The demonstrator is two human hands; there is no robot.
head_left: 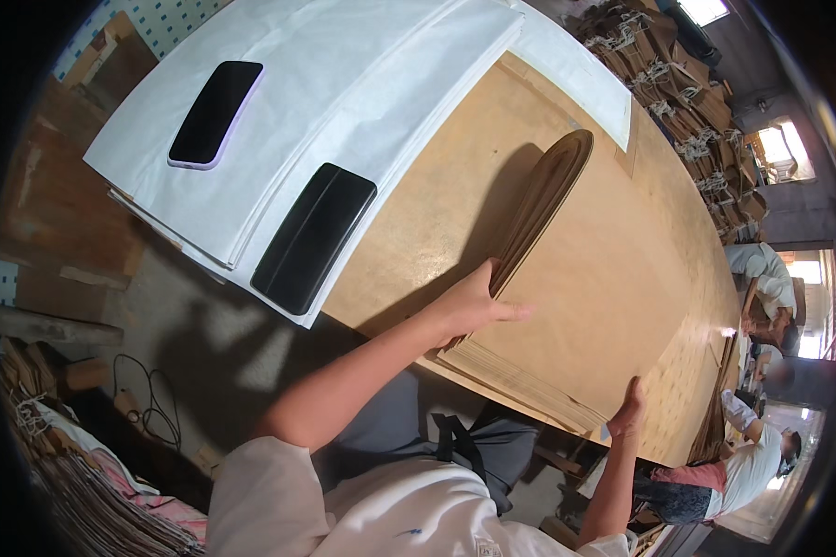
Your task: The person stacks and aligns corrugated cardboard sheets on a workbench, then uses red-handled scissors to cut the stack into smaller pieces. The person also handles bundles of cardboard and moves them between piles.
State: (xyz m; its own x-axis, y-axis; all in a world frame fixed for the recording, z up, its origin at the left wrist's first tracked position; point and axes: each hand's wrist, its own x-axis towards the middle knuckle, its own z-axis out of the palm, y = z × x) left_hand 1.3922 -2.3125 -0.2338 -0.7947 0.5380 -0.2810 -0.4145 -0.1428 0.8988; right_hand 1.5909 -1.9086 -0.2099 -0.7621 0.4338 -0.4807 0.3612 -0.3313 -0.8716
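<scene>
A thick stack of brown paper sheets stands at the table's near edge, its far left edge curling upward. My left hand grips the stack's left side, thumb lying over the top sheet and the other fingers hidden beside or beneath it. At the near right corner, my right hand holds the stack with its thumb raised along the edge; most of its fingers are out of sight. Many layered sheet edges show along the near side between both hands.
White sheets lie to the left, bearing a phone in a purple case and a black oblong case. Beneath the stack is a wooden table. Tied brown bundles are piled at far right. Another person works at right.
</scene>
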